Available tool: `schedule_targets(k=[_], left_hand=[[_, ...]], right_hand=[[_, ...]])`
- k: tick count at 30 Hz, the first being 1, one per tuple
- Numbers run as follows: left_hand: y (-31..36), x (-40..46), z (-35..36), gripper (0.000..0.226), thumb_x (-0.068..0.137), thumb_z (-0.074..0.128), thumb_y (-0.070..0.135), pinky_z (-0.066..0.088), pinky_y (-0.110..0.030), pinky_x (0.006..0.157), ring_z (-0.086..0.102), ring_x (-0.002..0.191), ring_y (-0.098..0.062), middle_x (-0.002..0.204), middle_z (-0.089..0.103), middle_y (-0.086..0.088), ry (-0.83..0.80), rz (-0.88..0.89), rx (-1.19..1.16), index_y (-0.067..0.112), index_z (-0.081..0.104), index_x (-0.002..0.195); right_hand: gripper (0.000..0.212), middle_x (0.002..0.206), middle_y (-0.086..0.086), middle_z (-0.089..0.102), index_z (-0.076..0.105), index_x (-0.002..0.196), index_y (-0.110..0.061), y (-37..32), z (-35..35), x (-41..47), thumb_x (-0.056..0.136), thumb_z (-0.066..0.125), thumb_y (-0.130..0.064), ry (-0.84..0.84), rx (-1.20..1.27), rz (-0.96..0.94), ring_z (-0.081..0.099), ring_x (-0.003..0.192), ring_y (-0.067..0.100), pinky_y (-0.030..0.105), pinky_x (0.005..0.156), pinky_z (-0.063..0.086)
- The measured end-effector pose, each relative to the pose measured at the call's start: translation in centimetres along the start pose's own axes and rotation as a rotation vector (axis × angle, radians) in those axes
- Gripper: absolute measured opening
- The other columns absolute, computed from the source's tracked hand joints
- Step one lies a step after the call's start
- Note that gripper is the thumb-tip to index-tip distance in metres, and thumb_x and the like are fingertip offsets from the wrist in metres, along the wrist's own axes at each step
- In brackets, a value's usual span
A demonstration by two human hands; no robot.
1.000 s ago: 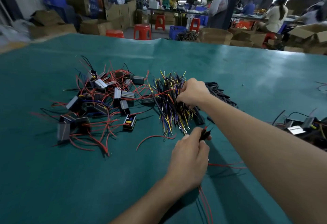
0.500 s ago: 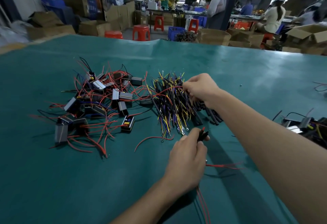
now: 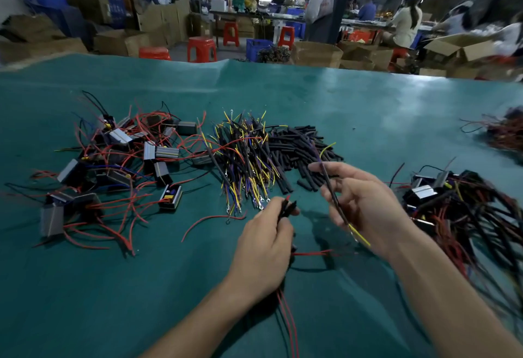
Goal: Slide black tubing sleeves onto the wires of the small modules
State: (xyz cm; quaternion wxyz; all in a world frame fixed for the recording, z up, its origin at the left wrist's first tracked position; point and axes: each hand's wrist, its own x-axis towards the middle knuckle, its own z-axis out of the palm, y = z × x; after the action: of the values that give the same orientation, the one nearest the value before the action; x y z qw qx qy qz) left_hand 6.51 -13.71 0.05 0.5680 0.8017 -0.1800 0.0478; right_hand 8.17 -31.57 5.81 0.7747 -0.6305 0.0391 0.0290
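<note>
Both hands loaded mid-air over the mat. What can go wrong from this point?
1. The right hand holds the sleeved yellow-tipped wire in a loose finger grip; it could slip before mating.
2. The left hand pinches short red and black wire ends; little length shows, so alignment may miss.
3. The loose sleeve pile and the yellow and blue wire bundle lie close ahead; a sweeping forearm might scatter them.
</note>
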Motion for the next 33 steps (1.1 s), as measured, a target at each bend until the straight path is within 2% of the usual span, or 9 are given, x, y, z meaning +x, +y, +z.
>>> schedule_targets(k=[4, 8, 11, 18, 20, 23, 25, 29, 33], left_hand=[[0.0, -0.1, 0.1, 0.02, 0.095, 0.037, 0.026, 0.049, -0.055, 0.067, 0.048, 0.058, -0.016, 0.06, 0.05, 0.009, -0.006, 0.01, 0.0, 0.019, 0.055, 0.098], [0.1, -0.1, 0.2, 0.021, 0.094, 0.037, 0.025, 0.052, -0.049, 0.066, 0.052, 0.057, -0.012, 0.06, 0.051, 0.01, -0.005, -0.012, -0.023, 0.025, 0.057, 0.099], [0.2, -0.1, 0.1, 0.021, 0.094, 0.037, 0.025, 0.049, -0.052, 0.064, 0.049, 0.057, -0.015, 0.06, 0.05, 0.007, -0.014, -0.003, -0.034, 0.027, 0.057, 0.099], [0.2, -0.1, 0.1, 0.021, 0.094, 0.037, 0.026, 0.051, -0.054, 0.07, 0.052, 0.061, -0.019, 0.059, 0.05, 0.009, -0.011, 0.006, -0.027, 0.023, 0.056, 0.101], [0.1, -0.1, 0.1, 0.022, 0.094, 0.036, 0.026, 0.051, -0.055, 0.07, 0.051, 0.062, -0.022, 0.059, 0.049, 0.006, -0.016, 0.018, -0.016, 0.023, 0.055, 0.104], [0.2, 0.0, 0.1, 0.029, 0.094, 0.035, 0.023, 0.054, -0.051, 0.071, 0.046, 0.057, -0.015, 0.057, 0.047, 0.005, -0.018, 0.022, -0.023, 0.029, 0.055, 0.114], [0.2, 0.0, 0.1, 0.035, 0.093, 0.035, 0.022, 0.056, -0.045, 0.071, 0.047, 0.055, -0.01, 0.056, 0.048, 0.007, -0.014, 0.022, -0.022, 0.034, 0.054, 0.12], [0.2, 0.0, 0.1, 0.038, 0.094, 0.035, 0.019, 0.055, -0.047, 0.071, 0.046, 0.054, -0.01, 0.056, 0.049, 0.008, -0.015, 0.034, -0.016, 0.036, 0.053, 0.122], [0.2, 0.0, 0.0, 0.037, 0.096, 0.037, 0.014, 0.055, -0.046, 0.068, 0.045, 0.053, -0.007, 0.056, 0.048, 0.008, -0.014, 0.052, -0.003, 0.037, 0.053, 0.12]], right_hand=[[0.06, 0.069, 0.01, 0.051, 0.07, 0.114, -0.01, 0.7, -0.5, -0.9, 0.063, 0.038, -0.002, -0.059, -0.01, 0.023, 0.039, 0.038, 0.021, 0.018, 0.039, 0.032], [0.023, 0.065, 0.004, 0.052, 0.071, 0.106, -0.017, 1.3, -0.1, -1.3, 0.1, 0.049, -0.015, -0.016, -0.141, 0.022, 0.042, 0.04, 0.018, 0.019, 0.038, 0.032], [0.023, 0.065, 0.005, 0.055, 0.073, 0.097, -0.017, 1.6, -0.2, -1.3, 0.105, 0.053, -0.026, 0.042, -0.157, -0.035, 0.048, 0.045, 0.017, 0.022, 0.045, 0.034], [0.02, 0.076, -0.001, 0.065, 0.081, 0.096, -0.016, 1.7, -0.6, -1.3, 0.1, 0.061, -0.016, 0.13, -0.256, -0.156, 0.06, 0.062, 0.012, 0.019, 0.04, 0.033], [0.014, 0.076, 0.001, 0.071, 0.079, 0.099, -0.015, 1.8, -0.7, -1.3, 0.097, 0.066, -0.014, 0.144, -0.263, -0.171, 0.062, 0.063, 0.013, 0.019, 0.043, 0.037], [0.012, 0.081, 0.008, 0.078, 0.072, 0.105, -0.015, 1.9, -0.9, -1.2, 0.093, 0.071, -0.013, 0.166, -0.279, -0.192, 0.067, 0.062, 0.014, 0.019, 0.045, 0.041], [0.017, 0.083, 0.009, 0.078, 0.069, 0.109, -0.016, 2.0, -1.0, -1.1, 0.094, 0.071, -0.01, 0.16, -0.26, -0.203, 0.069, 0.063, 0.014, 0.018, 0.045, 0.042], [0.026, 0.089, 0.005, 0.076, 0.07, 0.114, -0.015, 2.0, -1.2, -1.1, 0.093, 0.069, 0.0, 0.135, -0.246, -0.236, 0.07, 0.07, 0.018, 0.023, 0.052, 0.051], [0.028, 0.09, 0.009, 0.068, 0.069, 0.111, -0.013, 1.8, -1.1, -1.2, 0.09, 0.069, 0.005, 0.086, -0.212, -0.155, 0.071, 0.067, 0.026, 0.025, 0.041, 0.043]])
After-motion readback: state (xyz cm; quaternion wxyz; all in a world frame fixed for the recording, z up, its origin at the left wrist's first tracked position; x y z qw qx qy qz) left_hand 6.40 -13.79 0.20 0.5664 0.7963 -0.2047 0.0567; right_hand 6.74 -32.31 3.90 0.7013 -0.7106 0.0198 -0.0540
